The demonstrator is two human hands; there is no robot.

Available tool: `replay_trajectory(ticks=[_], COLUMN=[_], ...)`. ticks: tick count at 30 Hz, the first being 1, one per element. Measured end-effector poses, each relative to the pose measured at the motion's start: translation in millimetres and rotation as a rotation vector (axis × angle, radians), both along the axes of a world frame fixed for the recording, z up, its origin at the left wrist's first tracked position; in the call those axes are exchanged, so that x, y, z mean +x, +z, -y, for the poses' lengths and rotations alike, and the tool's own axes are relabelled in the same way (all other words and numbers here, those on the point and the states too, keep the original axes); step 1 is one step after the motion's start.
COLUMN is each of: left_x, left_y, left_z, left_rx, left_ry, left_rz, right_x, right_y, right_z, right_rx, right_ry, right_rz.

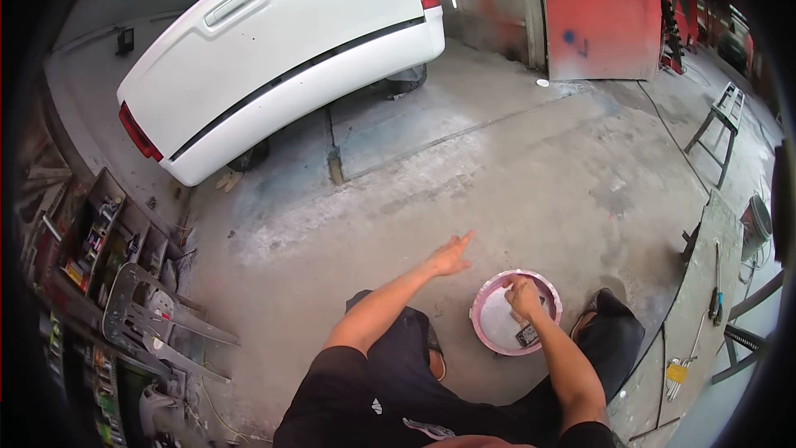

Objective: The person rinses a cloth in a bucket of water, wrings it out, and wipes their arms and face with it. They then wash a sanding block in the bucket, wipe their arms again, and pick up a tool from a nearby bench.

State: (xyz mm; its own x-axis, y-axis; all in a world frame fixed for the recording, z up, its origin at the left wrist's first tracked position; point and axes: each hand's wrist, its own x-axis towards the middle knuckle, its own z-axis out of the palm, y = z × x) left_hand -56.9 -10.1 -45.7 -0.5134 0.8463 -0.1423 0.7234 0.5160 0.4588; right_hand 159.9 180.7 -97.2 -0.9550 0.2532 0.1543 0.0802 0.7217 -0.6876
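Observation:
A round pink basin with a pale inside stands on the floor between my feet. My right hand is over the basin with its fingers curled in; what they hold, if anything, is hidden. Just below that wrist, a small black rectangular piece with a light pattern shows inside the basin. My left hand is stretched out above the floor, left of the basin, its fingers extended and nothing in them.
Ahead stands a white vehicle with red tail lights. A grey plastic chair and cluttered shelves are at left. A bench with a screwdriver and hex keys runs along the right. A metal stool stands farther off.

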Motion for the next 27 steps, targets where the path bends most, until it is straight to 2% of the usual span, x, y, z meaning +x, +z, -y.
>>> replay_trajectory(ticks=[4,6,7,8,10,12,13,14,15,17,18,21,23,24,25,26,27], left_x=[-46.8,-61.7,-67.1,-73.4,-93.3,-110.1,-113.2,-116.9,-118.4,-127.9,-128.5,-122.9,-111.5,-111.1,-111.8,-110.9,-108.4], left_y=[51.5,73.5,78.4,77.1,57.0,-14.1,-35.4,-36.5,-38.7,-35.7,-36.6,-33.8,-23.0,-26.8,-29.3,-32.7,-35.1], left_z=[4.6,10.0,14.4,20.4,33.2,61.9,72.4,81.3,89.9,100.1,102.7,101.9,98.1,97.8,96.1,93.8,91.7], left_rx=[0.068,0.042,0.014,0.018,0.123,0.057,-0.007,0.031,0.075,0.128,0.128,0.246,0.040,0.043,-0.005,-0.053,-0.052], left_ry=[0.119,0.159,0.199,0.199,0.272,0.372,0.425,0.441,0.461,0.499,0.532,0.606,0.515,0.525,0.494,0.458,0.455], left_rz=[-0.198,-0.241,-0.286,-0.282,-0.240,-0.191,-0.132,-0.067,0.005,-0.052,-0.049,0.038,0.127,0.136,0.138,0.140,0.143], right_x=[-19.1,-17.0,-13.9,-10.3,4.4,23.4,22.5,9.9,-0.5,-4.8,-7.4,-17.3,-24.7,-24.7,-25.0,-21.0,-13.4], right_y=[99.1,111.4,110.2,107.3,66.4,30.9,0.8,-19.8,-12.5,24.1,41.1,98.5,108.2,108.9,106.4,70.5,22.0], right_z=[4.1,2.4,1.7,0.5,-16.6,-10.2,-17.0,-20.6,-13.5,2.9,9.7,26.6,28.2,28.2,23.4,10.2,-0.4], right_rx=[-0.032,-0.011,0.103,0.219,0.462,0.714,0.535,0.353,0.370,0.213,0.216,-0.080,-0.100,-0.129,-0.106,-0.106,0.245], right_ry=[0.085,0.148,0.218,0.288,0.351,0.213,0.330,0.449,0.501,0.398,0.431,0.136,0.152,0.135,0.148,0.146,0.191], right_rz=[0.043,0.053,0.058,0.065,0.105,0.620,0.490,0.368,0.364,0.111,0.112,0.013,-0.015,-0.051,0.042,0.048,-0.002])
